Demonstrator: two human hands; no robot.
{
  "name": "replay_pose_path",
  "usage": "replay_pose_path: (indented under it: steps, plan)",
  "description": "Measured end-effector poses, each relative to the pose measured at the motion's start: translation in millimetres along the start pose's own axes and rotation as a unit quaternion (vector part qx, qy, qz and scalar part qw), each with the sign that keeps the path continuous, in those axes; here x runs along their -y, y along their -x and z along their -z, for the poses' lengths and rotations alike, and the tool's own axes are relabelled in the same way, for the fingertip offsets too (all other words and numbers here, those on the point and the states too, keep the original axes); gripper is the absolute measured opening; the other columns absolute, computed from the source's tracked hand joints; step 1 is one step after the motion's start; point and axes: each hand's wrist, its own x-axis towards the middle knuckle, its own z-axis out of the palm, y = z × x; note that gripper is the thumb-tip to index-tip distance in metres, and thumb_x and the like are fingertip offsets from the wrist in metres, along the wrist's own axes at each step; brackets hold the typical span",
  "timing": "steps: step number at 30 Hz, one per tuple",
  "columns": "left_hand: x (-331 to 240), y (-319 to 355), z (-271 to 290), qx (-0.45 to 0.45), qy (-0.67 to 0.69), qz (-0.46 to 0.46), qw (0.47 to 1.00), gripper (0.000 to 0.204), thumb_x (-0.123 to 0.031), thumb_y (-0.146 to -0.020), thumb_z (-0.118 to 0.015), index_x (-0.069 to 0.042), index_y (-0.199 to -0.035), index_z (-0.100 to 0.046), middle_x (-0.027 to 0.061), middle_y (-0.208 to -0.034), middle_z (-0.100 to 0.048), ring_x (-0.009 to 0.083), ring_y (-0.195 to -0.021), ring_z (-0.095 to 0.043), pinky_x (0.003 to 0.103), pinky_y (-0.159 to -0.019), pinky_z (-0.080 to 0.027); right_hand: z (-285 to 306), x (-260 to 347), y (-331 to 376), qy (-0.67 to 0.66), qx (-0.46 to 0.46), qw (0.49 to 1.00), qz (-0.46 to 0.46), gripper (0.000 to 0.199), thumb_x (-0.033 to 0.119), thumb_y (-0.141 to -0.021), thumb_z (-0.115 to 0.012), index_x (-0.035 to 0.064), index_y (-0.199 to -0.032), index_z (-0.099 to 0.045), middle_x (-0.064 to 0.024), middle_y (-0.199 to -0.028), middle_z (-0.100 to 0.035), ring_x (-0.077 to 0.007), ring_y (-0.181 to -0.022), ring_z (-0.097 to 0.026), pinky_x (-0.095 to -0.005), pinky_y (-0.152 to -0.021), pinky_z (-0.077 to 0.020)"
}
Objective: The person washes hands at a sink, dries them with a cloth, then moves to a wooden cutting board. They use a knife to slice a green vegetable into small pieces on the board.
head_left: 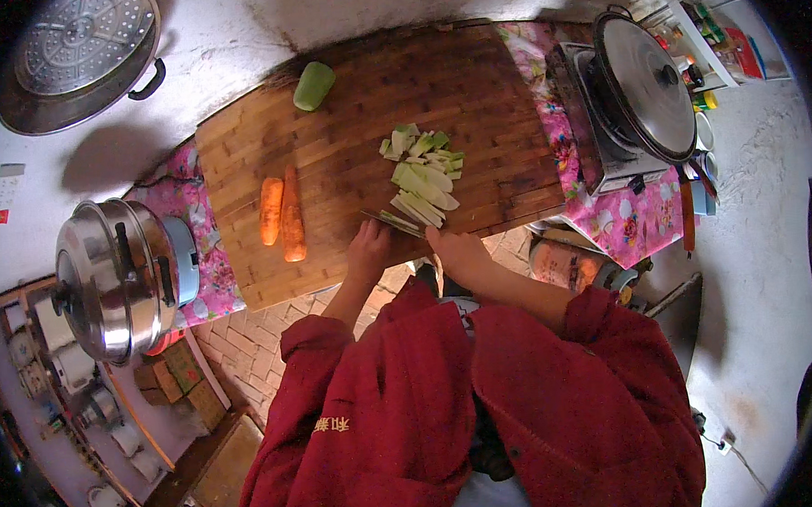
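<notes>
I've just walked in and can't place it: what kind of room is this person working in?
Most likely a simple home kitchen. A large wooden chopping board holds two carrots and sliced pale green vegetable. A steel lidded pot stands to the left, and a covered pan sits on a burner to the right.

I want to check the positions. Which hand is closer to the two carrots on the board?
The left hand is closer; the carrots lie just to its left. The right hand is farther right, below the green slices.
</notes>
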Motion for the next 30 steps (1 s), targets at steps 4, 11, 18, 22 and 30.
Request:
replay_pose_path:
  steps: [4, 11, 18, 22, 30]
  plan:
    - [3.2, -0.9, -3.9, -0.026, -0.014, 0.003, 1.0, 0.028, -0.008, -0.074, -0.056, -0.005, -0.102, -0.062, 0.0111, -0.102, -0.056, 0.0291, -0.091, -0.056, 0.037, -0.072, -0.053, 7.7, 9.4, 1.8, 0.002, 0.018, 1.0, -0.006, 0.022, 0.009, -0.087, -0.05, 0.0022, -0.107, -0.043, -0.022, -0.08, -0.067, -0.0403, -0.073, -0.067, -0.0507, -0.06, -0.0534]
    - [1.8, -6.6, 2.3, 0.016, -0.005, 0.015, 1.0, 0.018, -0.008, -0.073, -0.057, -0.005, -0.09, -0.061, 0.0097, -0.096, -0.055, 0.0286, -0.09, -0.057, 0.037, -0.069, -0.053, -40.1, -14.0, -15.5, 0.02, -0.041, 0.999, 0.021, 0.023, 0.012, -0.087, -0.052, 0.0041, -0.106, -0.043, -0.0207, -0.075, -0.066, -0.0404, -0.066, -0.066, -0.0508, -0.057, -0.0523]
    - [7.3, -0.8, -8.6, -0.011, 0.003, 0.025, 1.0, 0.014, -0.009, -0.073, -0.057, -0.006, -0.086, -0.06, 0.0095, -0.091, -0.055, 0.0282, -0.087, -0.058, 0.037, -0.065, -0.053, -10.0, -17.5, -15.0, -0.02, 0.033, 0.999, -0.003, 0.031, 0.007, -0.084, -0.052, 0.0009, -0.113, -0.042, -0.0225, -0.081, -0.066, -0.0432, -0.075, -0.065, -0.053, -0.062, -0.0512]
    - [3.8, -2.8, -4.2, -0.029, 0.029, 0.02, 0.999, 0.01, -0.008, -0.073, -0.057, -0.006, -0.083, -0.059, 0.0103, -0.089, -0.054, 0.0282, -0.085, -0.057, 0.038, -0.063, -0.052, 11.2, -5.7, -5.8, -0.002, 0.064, 0.998, 0.012, 0.036, 0.005, -0.083, -0.052, 0.0001, -0.117, -0.041, -0.0225, -0.083, -0.067, -0.0426, -0.077, -0.066, -0.0537, -0.064, -0.0515]
    - [7.5, 2.8, -4.1, -0.01, 0.005, 0.023, 1.0, 0.014, -0.007, -0.071, -0.057, -0.005, -0.085, -0.06, 0.0113, -0.087, -0.053, 0.0301, -0.087, -0.057, 0.038, -0.067, -0.052, -43.1, -12.1, -14.5, 0.003, 0.029, 0.999, -0.023, 0.032, 0.008, -0.084, -0.052, 0.0025, -0.114, -0.042, -0.0222, -0.081, -0.067, -0.0435, -0.076, -0.066, -0.053, -0.063, -0.0514]
